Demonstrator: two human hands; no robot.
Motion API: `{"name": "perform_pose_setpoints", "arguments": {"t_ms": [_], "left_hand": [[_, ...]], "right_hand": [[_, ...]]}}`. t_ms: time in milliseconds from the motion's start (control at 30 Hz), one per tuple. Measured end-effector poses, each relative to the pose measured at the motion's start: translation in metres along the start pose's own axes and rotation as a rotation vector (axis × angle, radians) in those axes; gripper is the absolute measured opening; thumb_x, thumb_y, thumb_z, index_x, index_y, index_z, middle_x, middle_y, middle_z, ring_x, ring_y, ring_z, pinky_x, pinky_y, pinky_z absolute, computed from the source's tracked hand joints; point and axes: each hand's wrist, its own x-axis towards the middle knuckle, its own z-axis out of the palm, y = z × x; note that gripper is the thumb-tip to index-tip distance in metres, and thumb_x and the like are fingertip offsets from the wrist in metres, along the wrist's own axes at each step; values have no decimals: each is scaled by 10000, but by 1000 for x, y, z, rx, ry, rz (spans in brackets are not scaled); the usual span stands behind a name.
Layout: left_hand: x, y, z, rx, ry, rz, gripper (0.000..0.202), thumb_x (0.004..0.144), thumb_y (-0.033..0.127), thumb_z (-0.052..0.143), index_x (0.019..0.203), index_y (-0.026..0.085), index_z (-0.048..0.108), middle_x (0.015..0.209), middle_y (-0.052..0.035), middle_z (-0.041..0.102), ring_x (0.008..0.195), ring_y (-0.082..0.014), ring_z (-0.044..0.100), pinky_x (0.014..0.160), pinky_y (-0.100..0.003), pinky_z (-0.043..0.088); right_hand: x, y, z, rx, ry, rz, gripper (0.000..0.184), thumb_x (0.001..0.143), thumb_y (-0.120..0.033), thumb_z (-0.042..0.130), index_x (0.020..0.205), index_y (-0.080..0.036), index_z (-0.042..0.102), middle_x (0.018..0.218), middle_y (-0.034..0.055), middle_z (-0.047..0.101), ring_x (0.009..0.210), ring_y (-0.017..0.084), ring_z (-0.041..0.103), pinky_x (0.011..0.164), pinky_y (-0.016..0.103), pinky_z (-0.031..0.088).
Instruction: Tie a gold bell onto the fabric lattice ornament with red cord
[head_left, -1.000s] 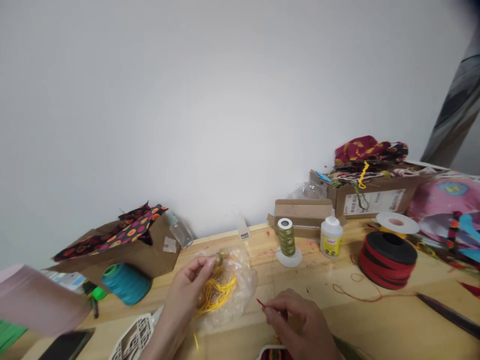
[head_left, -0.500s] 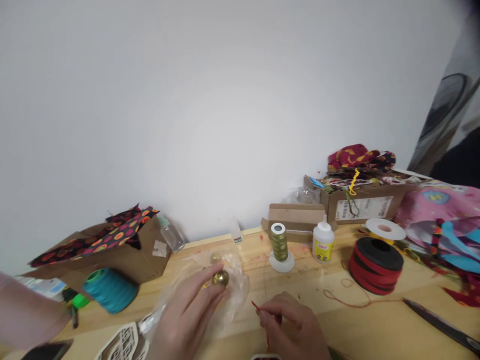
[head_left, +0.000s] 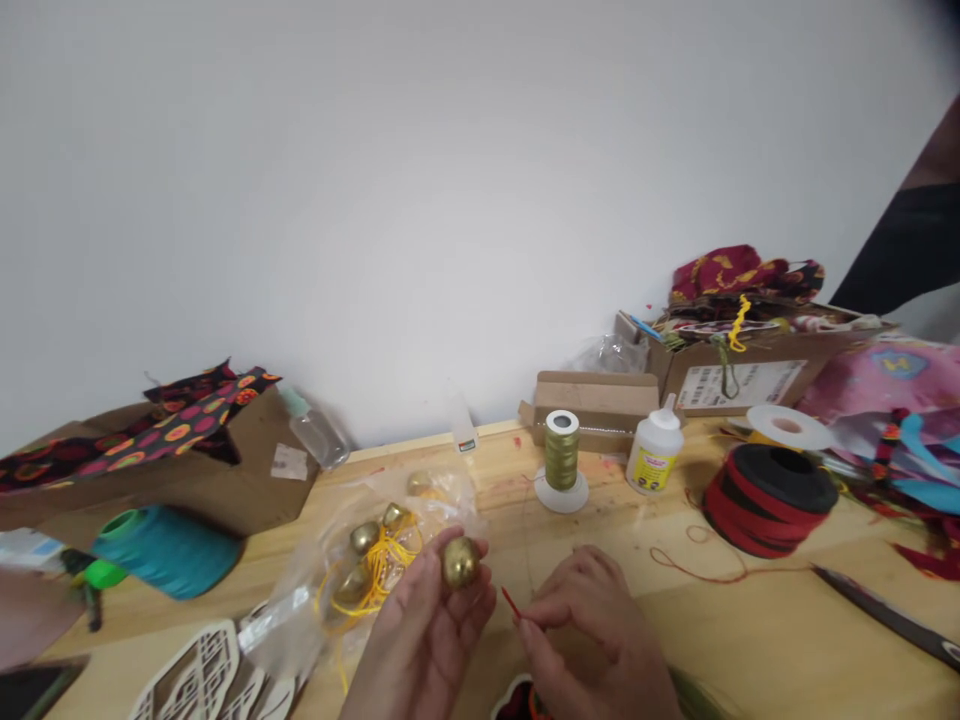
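A round brass bell [head_left: 460,563] rests against the upturned fingers of my left hand [head_left: 431,630], held at the thumb. My right hand [head_left: 592,640] pinches a red cord [head_left: 511,603] between thumb and forefinger, its tip poking out toward the bell but apart from it. Beside my left hand lies a clear plastic bag [head_left: 300,590] with several more brass bells [head_left: 365,538] and a tangle of yellow cord [head_left: 386,560]. Below my right hand a dark piece with a pale rim [head_left: 510,695] is partly hidden.
A teal thread cone [head_left: 176,550] and cut-out wooden pieces [head_left: 199,670] lie left. Toward the back stand an olive thread spool [head_left: 562,455] and a glue bottle [head_left: 655,450]. Rightward are a red-and-black spool [head_left: 769,505], scissors [head_left: 885,610] and a filled cardboard box [head_left: 675,375].
My left hand has come away from the bag, turned palm up, and now holds one bell near the cord tip. The bag's contents are uncovered. My right hand keeps its pinch.
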Motion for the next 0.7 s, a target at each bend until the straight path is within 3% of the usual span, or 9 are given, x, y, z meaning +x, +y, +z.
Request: {"name": "perform_pose_setpoints", "arguments": {"t_ms": [233,700], "left_hand": [[3,-9,-3,-24,22,-83,250,582,216,737,815,165,663,822,-78,693,712,-160,636,644,-236,524],[0,-10,2,18,-28,-45,210,609,202,719,805,156,659,802,-65,688,724,-143,618,680,-238,510]], "right_hand": [[-5,1,5,14,-33,54,147,599,-66,513,528,-193,491,444,-49,531,464,98,474,563,271,383],[-11,2,6,8,-123,209,155,596,-50,522,512,-179,499,462,-30,532,526,120,486,557,260,384]]}}
